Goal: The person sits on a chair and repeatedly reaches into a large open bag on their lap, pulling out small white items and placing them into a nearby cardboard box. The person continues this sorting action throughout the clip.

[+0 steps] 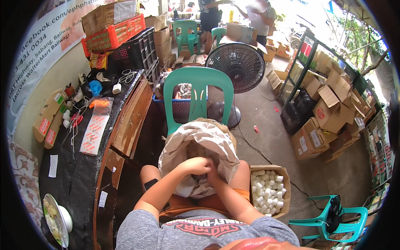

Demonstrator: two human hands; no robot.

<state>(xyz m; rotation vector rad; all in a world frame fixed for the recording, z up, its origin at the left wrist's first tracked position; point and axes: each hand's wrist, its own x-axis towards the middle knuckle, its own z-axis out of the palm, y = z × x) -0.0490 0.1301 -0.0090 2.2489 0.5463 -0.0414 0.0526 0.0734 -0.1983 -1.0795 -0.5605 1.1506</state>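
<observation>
A large crumpled paper sack [183,146], brownish white, stands open between my knees, against a green plastic chair [198,85]. Both my hands are over its mouth, close together. My left hand [199,166] has its fingers curled closed, and whatever they may hold is hidden. Just beside it, my right hand [213,171] reaches down into the sack, its fingers blurred and mostly out of sight. What lies inside the sack is too dark to make out. By my right thigh sits a cardboard box [287,200] filled with small white rounded cylinders [267,189].
To the left runs a black-covered table [79,179] with cables, a plastic packet [96,127] and a bowl of food [56,221]. Ahead stands a black fan [235,68]. Cardboard boxes [310,139] and a teal chair [333,221] are right. Two people stand far back.
</observation>
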